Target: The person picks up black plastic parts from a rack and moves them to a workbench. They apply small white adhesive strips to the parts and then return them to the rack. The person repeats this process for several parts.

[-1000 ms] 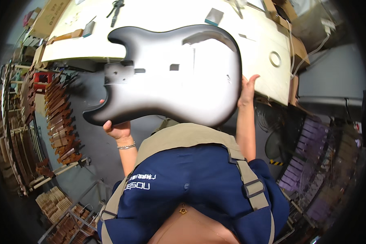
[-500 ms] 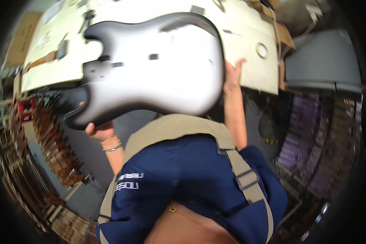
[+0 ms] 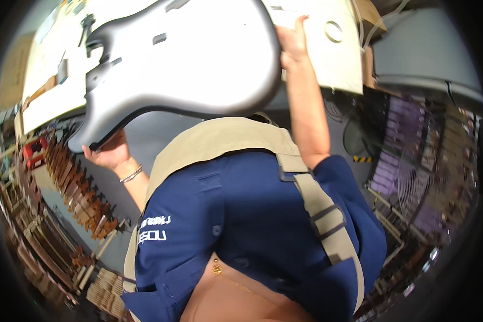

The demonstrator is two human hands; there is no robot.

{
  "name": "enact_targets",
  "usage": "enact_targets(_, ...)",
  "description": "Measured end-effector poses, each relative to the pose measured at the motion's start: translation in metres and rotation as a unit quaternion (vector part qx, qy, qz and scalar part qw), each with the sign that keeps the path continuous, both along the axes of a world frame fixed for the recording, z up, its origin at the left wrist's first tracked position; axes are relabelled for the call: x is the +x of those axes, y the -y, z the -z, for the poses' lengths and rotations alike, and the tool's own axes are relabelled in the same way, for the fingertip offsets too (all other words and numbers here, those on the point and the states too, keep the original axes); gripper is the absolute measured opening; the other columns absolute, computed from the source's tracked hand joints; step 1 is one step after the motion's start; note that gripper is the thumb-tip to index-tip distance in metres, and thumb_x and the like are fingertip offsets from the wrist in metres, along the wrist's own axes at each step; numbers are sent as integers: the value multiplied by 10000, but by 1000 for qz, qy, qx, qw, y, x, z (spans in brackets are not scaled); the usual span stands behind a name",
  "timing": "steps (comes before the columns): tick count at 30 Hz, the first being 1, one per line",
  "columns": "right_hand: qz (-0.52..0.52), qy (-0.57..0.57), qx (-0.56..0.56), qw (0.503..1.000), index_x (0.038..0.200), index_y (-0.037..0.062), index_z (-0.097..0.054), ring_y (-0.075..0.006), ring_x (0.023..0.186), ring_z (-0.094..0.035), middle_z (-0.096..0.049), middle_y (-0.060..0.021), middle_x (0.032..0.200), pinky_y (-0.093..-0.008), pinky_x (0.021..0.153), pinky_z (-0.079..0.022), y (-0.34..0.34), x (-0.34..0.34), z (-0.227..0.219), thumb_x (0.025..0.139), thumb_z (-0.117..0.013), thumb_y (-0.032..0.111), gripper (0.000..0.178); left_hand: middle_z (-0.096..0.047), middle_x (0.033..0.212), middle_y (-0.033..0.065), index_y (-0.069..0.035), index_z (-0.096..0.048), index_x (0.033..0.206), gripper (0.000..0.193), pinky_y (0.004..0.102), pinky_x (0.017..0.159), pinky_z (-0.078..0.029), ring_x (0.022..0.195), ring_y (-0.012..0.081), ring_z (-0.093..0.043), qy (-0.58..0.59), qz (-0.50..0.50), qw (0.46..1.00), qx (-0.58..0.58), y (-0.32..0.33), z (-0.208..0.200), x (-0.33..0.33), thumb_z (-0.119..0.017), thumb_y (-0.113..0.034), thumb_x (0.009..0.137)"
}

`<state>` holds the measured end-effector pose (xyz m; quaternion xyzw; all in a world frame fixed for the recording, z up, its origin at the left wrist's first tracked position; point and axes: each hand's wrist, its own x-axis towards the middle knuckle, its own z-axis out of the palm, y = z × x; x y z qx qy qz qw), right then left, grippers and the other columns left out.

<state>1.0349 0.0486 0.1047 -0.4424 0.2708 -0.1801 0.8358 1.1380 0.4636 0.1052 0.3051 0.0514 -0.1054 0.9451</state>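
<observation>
I hold up an electric guitar body (image 3: 198, 70), silvery white in the middle and fading to black around its edge, with small dark cut-outs and a neck pocket on its left side. My left hand (image 3: 110, 152) is closed around the lower left horn, its fingers partly behind the wood. At the rounded right end, my right hand (image 3: 294, 44) presses against the edge with the thumb sticking out; its other fingers are mostly hidden behind the body. The top of the body runs out of the picture.
Beyond the body is a pale worktable (image 3: 327, 67) with a roll of tape (image 3: 334, 41) and a black tool (image 3: 87, 24). Racks of brown wooden pieces (image 3: 78, 188) stand at left, purple pieces (image 3: 386, 142) at right. A cardboard box (image 3: 371, 16) and grey panel (image 3: 421, 59) lie far right.
The guitar body, both hands and the table now sit higher and slightly further left in the picture. Both hands keep their places on the body.
</observation>
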Motion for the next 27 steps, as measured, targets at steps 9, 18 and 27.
enact_targets(9,78,12,9,997,1354,-31,-313,-234,1236,-386,-392,-119,1378,-332,1065,-260,42,-29,70,869,-69,668,885,-500,1260,29,-185,-481,1265,841,469,915,-410,1140,231,-465,14,13,999,-30,33,-37,-22,-570,-746,646)
enact_targets(18,-17,-4,176,984,1358,-102,-245,-324,1275,-326,-338,-171,1406,-396,1076,-226,18,-48,89,709,-138,847,1154,-516,1161,184,24,-299,1348,864,323,973,-397,1080,253,-522,274,43,951,140,88,-106,-15,-630,-104,560)
enact_targets(27,-131,451,420,777,1341,127,-402,-270,1287,-338,-393,-85,1386,-471,1068,-223,21,-3,131,831,-442,466,613,-535,1113,165,9,-386,1216,889,465,940,-445,1005,341,-577,452,-23,873,183,138,-150,-6,-809,-465,595)
